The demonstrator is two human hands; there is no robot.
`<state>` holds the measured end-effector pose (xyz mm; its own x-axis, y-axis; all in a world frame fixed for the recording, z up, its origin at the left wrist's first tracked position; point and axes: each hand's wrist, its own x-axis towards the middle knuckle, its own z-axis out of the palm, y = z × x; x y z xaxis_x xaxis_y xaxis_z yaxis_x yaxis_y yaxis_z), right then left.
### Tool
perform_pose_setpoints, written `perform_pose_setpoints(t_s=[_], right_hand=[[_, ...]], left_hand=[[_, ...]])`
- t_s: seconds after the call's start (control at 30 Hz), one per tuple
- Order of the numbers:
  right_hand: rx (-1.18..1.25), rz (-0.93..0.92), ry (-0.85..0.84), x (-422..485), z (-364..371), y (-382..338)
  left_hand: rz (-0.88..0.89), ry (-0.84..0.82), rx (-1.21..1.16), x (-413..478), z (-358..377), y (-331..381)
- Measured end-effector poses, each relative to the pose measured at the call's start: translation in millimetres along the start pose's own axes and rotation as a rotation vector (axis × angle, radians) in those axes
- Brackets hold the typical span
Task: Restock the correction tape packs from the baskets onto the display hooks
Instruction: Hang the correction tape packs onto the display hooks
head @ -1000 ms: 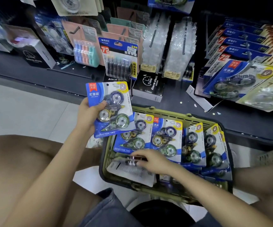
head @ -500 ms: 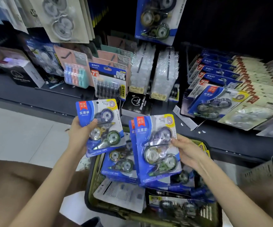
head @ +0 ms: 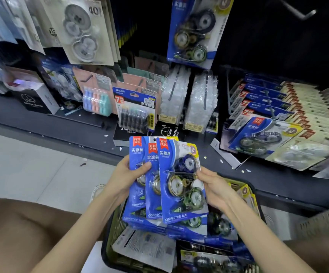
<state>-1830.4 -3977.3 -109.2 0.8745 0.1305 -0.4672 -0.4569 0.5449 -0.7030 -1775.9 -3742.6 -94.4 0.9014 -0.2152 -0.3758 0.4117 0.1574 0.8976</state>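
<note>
Dark shelf (head: pixel 41 119) behind, three correction tape packs (head: pixel 181 180) are held upright, long axes vertical, fanned so only the front one shows whole. The left hand (head: pixel 126 178) pinches the rear packs' left side and the right hand (head: pixel 213 188) grips the front pack's right edge, above the half-hidden basket (head: pixel 238 183).

The tape packs (head: pixel 181 180) in front are bright blue, each with a red label, white lettering and a yellow corner. The rolls inside are navy, gold and green. The basket (head: pixel 114 225) is olive green with a black rim. The hanging pack (head: pixel 195 32) is blue edged in yellow. The shelf (head: pixel 41 123) is dark grey and the floor (head: pixel 31 166) pale grey. A small pack (head: pixel 96 101) shows blue, peach and teal stripes. The cards (head: pixel 305 111) at the right are cream with red marks.
</note>
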Motion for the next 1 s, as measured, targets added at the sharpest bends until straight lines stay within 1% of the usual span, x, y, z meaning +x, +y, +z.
perform_pose_setpoints(t_s=[0.07,0.17,0.23,0.4,0.5,0.6,0.73,0.87,1.0], right_hand=[[-0.029,0.001,0.02,0.4,1.8,-2.4],[-0.12,-0.049,0.115,1.2,0.6,-8.5],[-0.182,-0.073,0.145,3.3,-0.2,-13.2],[-0.188,-0.111,0.268,9.4,-8.6,-29.8],[-0.185,-0.163,0.356,10.0,-11.3,-46.8],[-0.238,-0.262,0.391,2.5,1.9,-76.2],[-0.352,-0.494,0.411,-11.0,36.5,-126.6],[-0.496,-0.758,0.373,-17.3,76.8,-165.9],[-0.551,-0.897,0.301,-15.2,106.1,-193.7]], left_hand=[[-0.008,0.03,0.02,0.7,0.7,-0.6],[0.004,0.075,0.054,3.6,-1.8,0.3],[0.026,0.1,0.055,4.7,-4.2,4.4],[0.09,0.228,0.019,7.6,-17.1,22.0],[0.159,0.285,0.052,6.7,-24.5,35.2],[0.275,0.342,0.224,0.9,-25.8,51.8],[0.455,0.414,0.466,-4.8,-15.3,89.6],[0.603,0.448,0.55,-1.1,-0.3,133.1],[0.686,0.481,0.571,9.0,6.3,157.5]])
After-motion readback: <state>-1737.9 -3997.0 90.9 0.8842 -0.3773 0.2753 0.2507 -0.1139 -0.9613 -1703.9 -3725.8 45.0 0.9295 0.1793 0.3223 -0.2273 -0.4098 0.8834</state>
